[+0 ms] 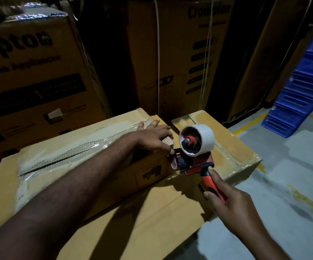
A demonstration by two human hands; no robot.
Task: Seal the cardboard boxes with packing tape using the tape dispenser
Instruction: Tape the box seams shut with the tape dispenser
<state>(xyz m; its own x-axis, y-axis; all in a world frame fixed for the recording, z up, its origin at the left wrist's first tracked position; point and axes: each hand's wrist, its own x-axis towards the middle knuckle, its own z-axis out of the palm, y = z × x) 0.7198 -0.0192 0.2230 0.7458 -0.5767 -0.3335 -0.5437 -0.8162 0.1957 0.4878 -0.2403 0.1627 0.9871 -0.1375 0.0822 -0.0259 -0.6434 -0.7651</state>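
Right hand [232, 205] gripping red dispenser [197, 167], white roll [205, 139]

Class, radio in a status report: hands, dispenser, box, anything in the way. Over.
Left hand pressing box end. Right hand holding dispenser there. Second box close by.

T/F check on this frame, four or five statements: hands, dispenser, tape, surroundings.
1. The right hand grips the tape dispenser by its handle. True.
2. The tape roll is brown. False: it is white.
3. The left hand rests on the box at the end nearest the dispenser. True.
4. The blue crates are stacked at the left. False: they stand at the right edge of the view.
5. The box's top seam is bare. False: clear tape covers it.
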